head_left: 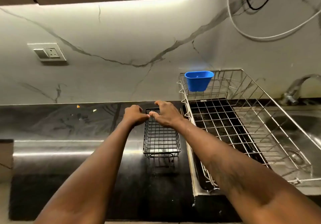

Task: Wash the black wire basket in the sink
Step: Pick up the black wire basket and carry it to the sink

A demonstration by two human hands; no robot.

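A dark, glossy tabletop (pixel 69 123) runs across the view beneath a pale marble-veined wall (pixel 121 41). At the far right lies a steel sink (pixel 295 129) with a curved tap (pixel 295 88) behind it. A large silver wire dish rack (pixel 243 112) sits between the sink and the open tabletop, partly over a black tray (pixel 217 119). A blue plastic cup holder (pixel 198 81) hangs on the rack's back left corner. The black wire basket (pixel 161 140) stands upright on the tabletop just left of the rack, not in the sink. Both bare forearms reach forward to its far end. The left hand (pixel 134 115) curls over the basket's far left rim, fingers bent and closed around the wire. The right hand (pixel 165 114) rests over the far right rim, thumb touching the left hand's fingertips, its fingers arched and slightly apart; whether they clamp the wire cannot be told. A wall socket (pixel 50 52) sits high on the left.
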